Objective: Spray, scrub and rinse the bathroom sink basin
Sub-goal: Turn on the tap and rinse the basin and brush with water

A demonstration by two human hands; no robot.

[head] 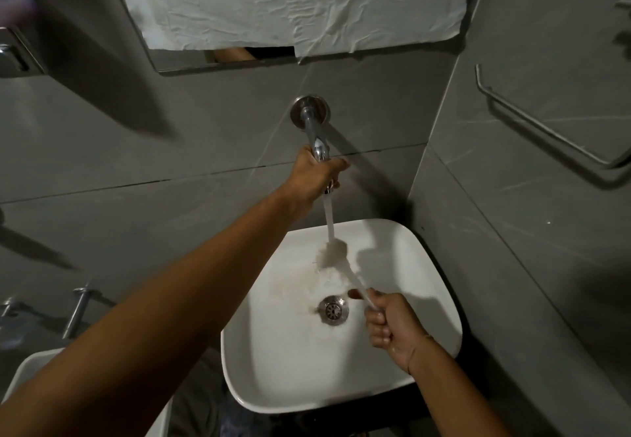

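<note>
A white square sink basin [426, 286] is fixed in the corner, with a metal drain [333, 310] at its middle. A chrome wall tap [312, 125] sticks out above it, and water [328, 218] streams down from its spout. My left hand [316, 177] is wrapped around the tap's outer end. My right hand [392, 327] is closed on the handle of a white brush [336, 252], held over the basin. The brush head sits directly under the falling water, which splashes around it.
Grey tiled walls close in behind and on the right. A mirror covered with crumpled white paper [290, 2] hangs above. A metal towel rail [546, 125] is on the right wall. Another white fixture [27, 371] and chrome fittings [78, 306] lie at lower left.
</note>
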